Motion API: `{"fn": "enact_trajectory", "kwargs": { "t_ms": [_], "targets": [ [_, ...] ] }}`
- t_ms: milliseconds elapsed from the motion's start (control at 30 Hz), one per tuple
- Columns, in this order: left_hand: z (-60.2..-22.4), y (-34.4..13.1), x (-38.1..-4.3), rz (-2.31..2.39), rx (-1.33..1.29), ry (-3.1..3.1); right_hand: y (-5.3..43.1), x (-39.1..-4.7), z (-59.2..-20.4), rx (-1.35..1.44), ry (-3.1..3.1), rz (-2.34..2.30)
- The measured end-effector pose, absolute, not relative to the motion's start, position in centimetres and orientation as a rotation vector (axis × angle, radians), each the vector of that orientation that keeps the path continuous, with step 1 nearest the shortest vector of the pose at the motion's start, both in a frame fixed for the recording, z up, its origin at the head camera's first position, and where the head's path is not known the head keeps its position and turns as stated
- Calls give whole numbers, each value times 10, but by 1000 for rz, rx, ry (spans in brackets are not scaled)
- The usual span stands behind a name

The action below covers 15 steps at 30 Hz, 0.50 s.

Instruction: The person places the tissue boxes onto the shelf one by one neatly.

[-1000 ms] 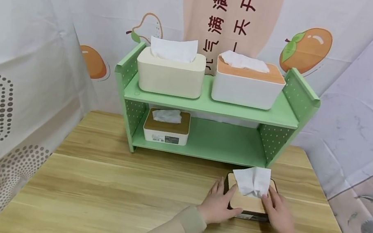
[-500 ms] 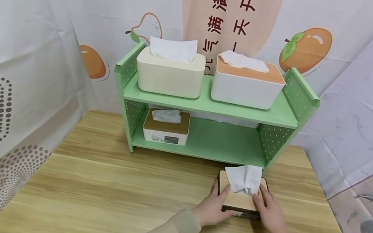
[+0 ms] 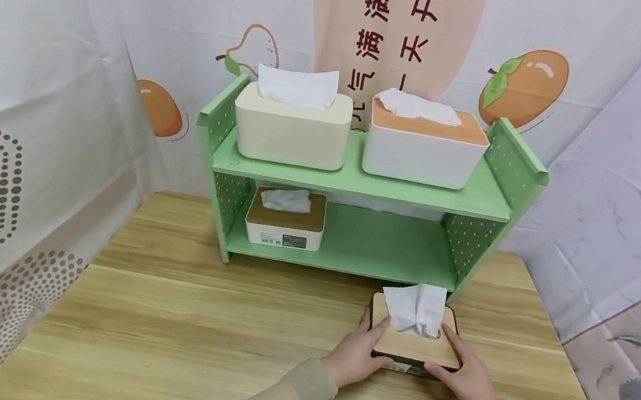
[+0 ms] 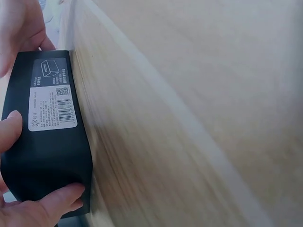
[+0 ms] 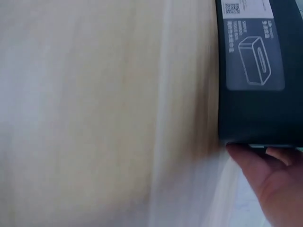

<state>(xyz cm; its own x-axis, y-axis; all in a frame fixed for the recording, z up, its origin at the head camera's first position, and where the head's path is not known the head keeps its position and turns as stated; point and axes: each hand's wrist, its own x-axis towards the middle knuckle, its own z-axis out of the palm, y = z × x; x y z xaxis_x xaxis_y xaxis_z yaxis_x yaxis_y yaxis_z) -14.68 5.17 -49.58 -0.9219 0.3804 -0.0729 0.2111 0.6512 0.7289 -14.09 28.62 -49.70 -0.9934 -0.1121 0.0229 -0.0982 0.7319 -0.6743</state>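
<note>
A black tissue box (image 3: 410,347) with a pale wooden lid and a white tissue sticking up is on the table, in front of the shelf's right end. My left hand (image 3: 353,357) grips its left side, thumb at the front face and fingers along the side. On the other side my right hand (image 3: 471,384) holds the right front corner, its thumb by the front edge. In the left wrist view a printed label (image 4: 52,106) shows on the black front. The right wrist view has the box's dark end (image 5: 260,116) above the right hand's fingers.
Behind stands a green two-tier shelf (image 3: 362,185). Its upper tier bears a cream tissue box (image 3: 293,134) and a white one with an orange-brown lid (image 3: 424,157). A smaller white tissue box (image 3: 284,222) sits at the lower left. Printed curtains enclose the wooden table (image 3: 177,318).
The black tissue box has shifted a little to the left along with both hands. My right thumb has gone from the lid to the front edge.
</note>
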Motion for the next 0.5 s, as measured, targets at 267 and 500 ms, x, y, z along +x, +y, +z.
{"fn": "enact_trajectory", "kwargs": {
  "t_ms": [267, 500],
  "targets": [
    [-499, 45, -147, 1201, 503, 2676, 284, -141, -505, -190, 2932, -1156],
    [-498, 37, -148, 1235, 511, 2694, 277, -141, -506, -175, 2955, -1175]
  ]
}}
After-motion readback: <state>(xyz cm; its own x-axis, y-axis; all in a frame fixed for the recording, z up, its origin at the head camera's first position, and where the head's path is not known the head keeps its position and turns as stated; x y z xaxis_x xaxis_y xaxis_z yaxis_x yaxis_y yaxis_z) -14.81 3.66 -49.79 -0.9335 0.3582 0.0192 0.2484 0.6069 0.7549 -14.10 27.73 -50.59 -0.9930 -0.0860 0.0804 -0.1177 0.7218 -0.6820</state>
